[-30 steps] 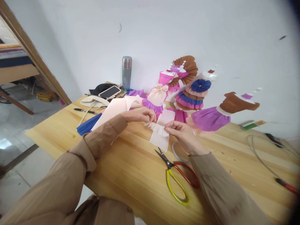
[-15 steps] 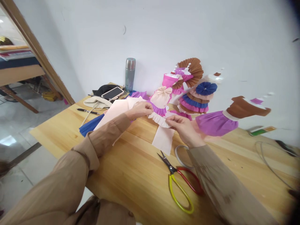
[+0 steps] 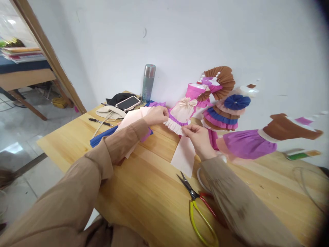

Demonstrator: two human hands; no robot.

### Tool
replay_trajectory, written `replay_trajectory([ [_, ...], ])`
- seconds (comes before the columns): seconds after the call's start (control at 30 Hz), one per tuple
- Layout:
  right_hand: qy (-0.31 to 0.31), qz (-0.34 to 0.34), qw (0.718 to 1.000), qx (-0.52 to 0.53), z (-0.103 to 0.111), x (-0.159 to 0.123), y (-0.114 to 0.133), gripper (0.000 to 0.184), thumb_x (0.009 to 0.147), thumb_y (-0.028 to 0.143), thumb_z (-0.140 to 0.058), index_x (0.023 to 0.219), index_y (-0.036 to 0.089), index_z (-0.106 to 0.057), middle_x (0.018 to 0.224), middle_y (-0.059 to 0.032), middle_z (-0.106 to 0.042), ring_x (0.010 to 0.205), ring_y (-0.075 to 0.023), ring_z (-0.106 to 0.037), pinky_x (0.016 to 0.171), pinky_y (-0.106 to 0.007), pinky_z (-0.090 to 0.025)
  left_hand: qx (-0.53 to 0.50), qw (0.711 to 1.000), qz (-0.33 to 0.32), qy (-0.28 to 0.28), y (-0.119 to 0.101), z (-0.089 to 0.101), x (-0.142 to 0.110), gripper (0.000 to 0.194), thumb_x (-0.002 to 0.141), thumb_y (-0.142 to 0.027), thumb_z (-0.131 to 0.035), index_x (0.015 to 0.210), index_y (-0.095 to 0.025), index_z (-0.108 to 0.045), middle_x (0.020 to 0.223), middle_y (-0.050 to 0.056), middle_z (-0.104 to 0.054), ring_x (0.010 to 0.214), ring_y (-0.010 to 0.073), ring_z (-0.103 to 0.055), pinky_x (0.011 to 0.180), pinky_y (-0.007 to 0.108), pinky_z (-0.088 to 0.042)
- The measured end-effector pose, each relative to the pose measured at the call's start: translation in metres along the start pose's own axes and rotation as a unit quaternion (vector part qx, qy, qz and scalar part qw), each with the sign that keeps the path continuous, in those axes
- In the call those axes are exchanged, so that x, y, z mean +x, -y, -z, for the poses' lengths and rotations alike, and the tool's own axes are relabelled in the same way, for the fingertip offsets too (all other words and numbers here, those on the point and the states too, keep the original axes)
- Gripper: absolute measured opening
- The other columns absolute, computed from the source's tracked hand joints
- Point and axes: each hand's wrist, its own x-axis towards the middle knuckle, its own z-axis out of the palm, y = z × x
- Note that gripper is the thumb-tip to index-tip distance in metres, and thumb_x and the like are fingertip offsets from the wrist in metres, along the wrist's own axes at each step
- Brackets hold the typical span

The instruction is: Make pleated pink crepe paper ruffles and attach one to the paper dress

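Between my two hands stretches a pale, ruffled paper strip (image 3: 174, 127), just below the purple ruffle of a small paper dress. That dress (image 3: 185, 106) has a pink bodice, a cream front and a pleated bow. My left hand (image 3: 157, 115) is closed on the strip's left end, its fingertips turned partly away. With thumb and forefinger, my right hand (image 3: 199, 137) pinches the right end. Whether the strip touches the dress I cannot tell. Under my right hand lies a flat pale paper piece (image 3: 183, 156). Scissors (image 3: 192, 195) with one yellow and one red handle rest near my right sleeve.
Other paper dresses, one tiered (image 3: 221, 116) and one purple and brown (image 3: 250, 144), stand along the wall. Beyond my left hand are a phone (image 3: 128, 103), a thermos (image 3: 148, 84), a pen (image 3: 100, 122) and pale paper sheets (image 3: 131, 120). A tape roll (image 3: 202, 180) is partly hidden by my sleeve.
The view has shifted, so most things sit further right in it. Both hands have brought the ruffled strip closer to the dress's purple ruffle. My right sleeve now covers more of the scissors' red handle.
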Motion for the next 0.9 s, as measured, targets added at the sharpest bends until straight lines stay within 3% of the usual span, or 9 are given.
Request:
replay_trajectory([
  [0.37,-0.054,0.015,0.998,-0.007,-0.009,0.01,-0.01,0.026,0.062,0.044,-0.072,0.07,0.019,-0.072,0.067,-0.0043,-0.072,0.061,-0.0172,-0.061,0.062,-0.032,-0.05,0.013,1.0,-0.025,-0.01,0.011,-0.006,0.024,0.022,0.073,-0.02,-0.059,0.089,-0.016,-0.074,0.087,0.003,-0.074,0.079,0.0167,-0.065,0.073,0.026,-0.047],
  [0.6,-0.074,0.02,0.997,-0.03,-0.009,0.015,-0.014,0.022,0.065,0.04,-0.07,0.071,0.019,-0.073,0.069,-0.0047,-0.073,0.067,-0.0203,-0.066,0.064,-0.033,-0.052,0.041,0.998,-0.049,-0.013,0.011,-0.017,0.039,0.025,0.073,-0.013,-0.058,0.092,-0.012,-0.074,0.096,0.009,-0.074,0.088,0.0196,-0.067,0.084,0.028,-0.049],
  [0.9,-0.097,0.045,0.991,-0.085,-0.006,0.021,-0.022,0.024,0.07,0.04,-0.069,0.075,0.018,-0.075,0.072,-0.0061,-0.075,0.075,-0.0228,-0.069,0.068,-0.033,-0.052,0.046,0.997,-0.06,-0.019,0.01,-0.018,0.043,0.026,0.076,-0.012,-0.055,0.095,-0.013,-0.074,0.096,0.007,-0.074,0.086,0.0179,-0.067,0.083,0.027,-0.049],
])
